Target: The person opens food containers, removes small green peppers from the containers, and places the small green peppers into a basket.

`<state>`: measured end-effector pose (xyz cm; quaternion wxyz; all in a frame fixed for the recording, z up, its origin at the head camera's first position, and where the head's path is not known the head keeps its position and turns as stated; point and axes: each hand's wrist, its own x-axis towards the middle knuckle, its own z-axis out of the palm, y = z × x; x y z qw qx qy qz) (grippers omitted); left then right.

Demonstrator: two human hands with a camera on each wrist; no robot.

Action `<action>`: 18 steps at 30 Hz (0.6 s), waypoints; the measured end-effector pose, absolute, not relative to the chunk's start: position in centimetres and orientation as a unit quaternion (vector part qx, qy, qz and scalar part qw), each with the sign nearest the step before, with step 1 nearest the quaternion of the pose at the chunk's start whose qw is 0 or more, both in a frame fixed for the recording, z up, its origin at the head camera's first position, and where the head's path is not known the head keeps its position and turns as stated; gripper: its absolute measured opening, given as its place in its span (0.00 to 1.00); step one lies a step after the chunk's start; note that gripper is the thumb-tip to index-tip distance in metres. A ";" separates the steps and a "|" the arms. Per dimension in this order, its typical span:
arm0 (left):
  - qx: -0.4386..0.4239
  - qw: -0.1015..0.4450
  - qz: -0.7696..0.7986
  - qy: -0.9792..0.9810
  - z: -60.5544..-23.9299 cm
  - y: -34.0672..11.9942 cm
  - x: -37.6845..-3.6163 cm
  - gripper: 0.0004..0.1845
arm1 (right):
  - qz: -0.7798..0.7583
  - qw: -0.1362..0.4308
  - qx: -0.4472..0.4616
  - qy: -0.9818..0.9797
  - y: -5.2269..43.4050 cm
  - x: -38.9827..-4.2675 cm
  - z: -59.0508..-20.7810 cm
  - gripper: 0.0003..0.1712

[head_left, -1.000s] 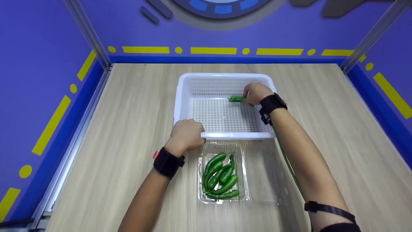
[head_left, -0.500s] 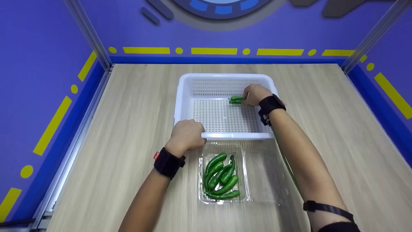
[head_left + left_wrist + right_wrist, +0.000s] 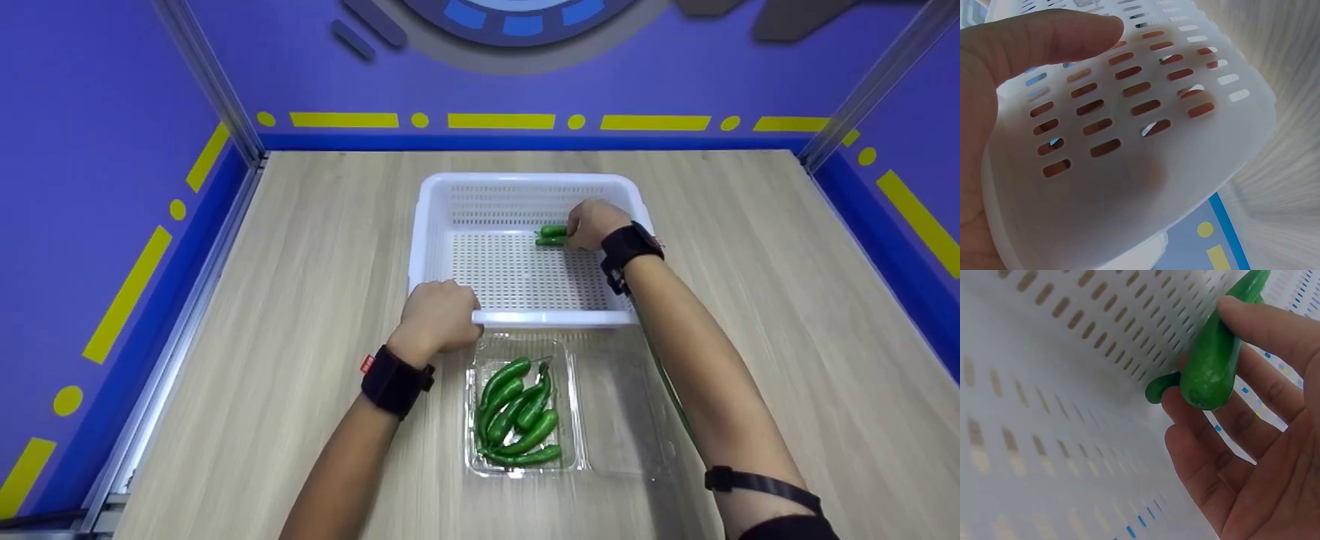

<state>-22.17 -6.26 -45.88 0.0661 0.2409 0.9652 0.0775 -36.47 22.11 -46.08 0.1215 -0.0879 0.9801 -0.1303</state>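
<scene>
My left hand (image 3: 439, 315) grips the near left corner of a white perforated basket (image 3: 555, 319). In the left wrist view the thumb (image 3: 1072, 35) lies against the outside of the basket wall (image 3: 1129, 185), and the other fingers show through its slots. Inside the basket, at the right, my right hand (image 3: 596, 223) pinches a green chili pepper (image 3: 1210, 374) between thumb and fingers. A second green pepper (image 3: 1161, 387) lies beside it, partly hidden behind the fingers. Nearer me, several green peppers (image 3: 536, 435) lie in the left half of a clear plastic clamshell box (image 3: 577, 420).
The clamshell's transparent lid (image 3: 622, 412) lies folded out to the right on the wooden table (image 3: 315, 300). A green cable (image 3: 667, 375) runs along the right forearm. Blue-purple panels (image 3: 360, 82) wall in the back and both sides.
My right hand has shifted slightly within the basket, and two peppers now show apart at its fingertips. The left hand keeps its grip on the basket corner.
</scene>
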 end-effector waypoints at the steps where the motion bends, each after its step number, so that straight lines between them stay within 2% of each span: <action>1: 0.241 0.065 0.077 0.965 -45.9 -6.3 -22.2 0.21 | -0.130 0.122 -0.085 0.980 22.0 -36.4 -46.1 0.14; 11: 0.243 0.063 0.078 0.965 -45.8 -6.4 -22.2 0.24 | -0.130 0.116 -0.081 0.981 22.1 -36.5 -46.2 0.09; 18: 0.239 0.069 0.077 0.966 -45.9 -6.2 -22.2 0.23 | -0.099 0.137 -0.078 0.983 21.9 -36.7 -46.2 0.05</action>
